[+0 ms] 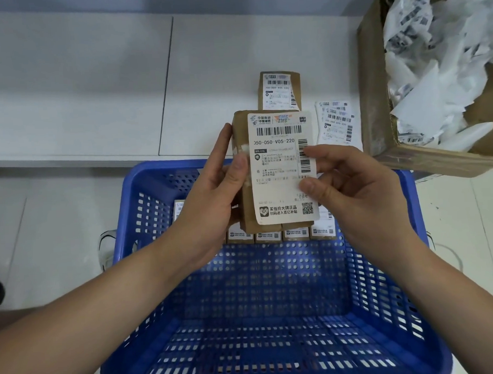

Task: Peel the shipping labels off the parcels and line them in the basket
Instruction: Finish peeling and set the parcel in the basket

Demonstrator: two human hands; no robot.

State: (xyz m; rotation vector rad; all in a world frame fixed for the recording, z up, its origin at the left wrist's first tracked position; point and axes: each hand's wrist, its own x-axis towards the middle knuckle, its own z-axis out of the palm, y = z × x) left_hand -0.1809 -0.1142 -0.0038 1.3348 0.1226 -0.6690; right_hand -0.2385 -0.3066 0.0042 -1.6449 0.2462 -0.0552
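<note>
Left hand (214, 194) grips the small brown cardboard parcel (243, 170) above the blue perforated plastic basket (273, 313); right hand (350, 188) pinches the right edge of its white printed shipping label (281, 168), which looks partly lifted. A row of parcels (281, 234) lines the basket's far wall. One labelled parcel (279, 90) waits on the white table (94, 89). Task appears well advanced, not finished.

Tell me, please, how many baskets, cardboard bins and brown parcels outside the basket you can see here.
Blue basket: 1
Cardboard bin of peeled paper: 1
Brown parcels outside the basket: 2, one on the shelf, one held by both hands
Total: 4
</note>
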